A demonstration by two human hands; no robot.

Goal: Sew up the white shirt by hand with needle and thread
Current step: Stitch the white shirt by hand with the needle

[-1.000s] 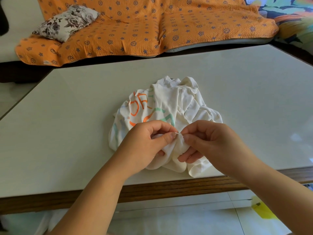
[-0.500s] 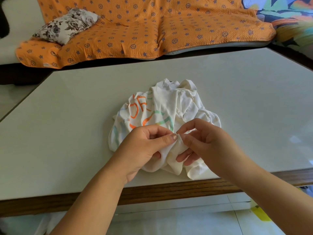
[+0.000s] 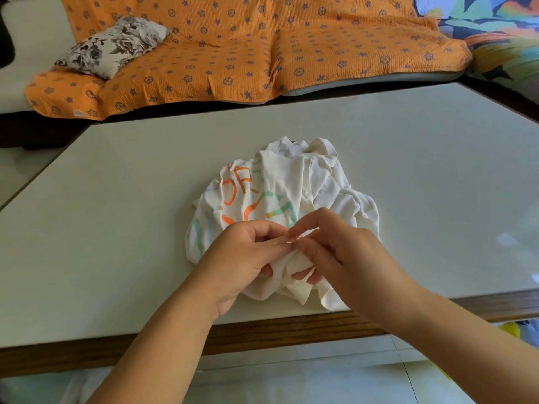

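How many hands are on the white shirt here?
2. The left hand grips a bunched fold of the white shirt near the table's front edge; the right hand, just beside it, pinches the needle at that fold.

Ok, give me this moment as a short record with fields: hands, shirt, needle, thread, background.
left hand: grips a bunched fold of the white shirt
right hand: pinches the needle at that fold, beside the left thumb
white shirt: crumpled on the table near its front edge, orange and green print showing
thread: too fine to see
behind: orange cover, floral pillow
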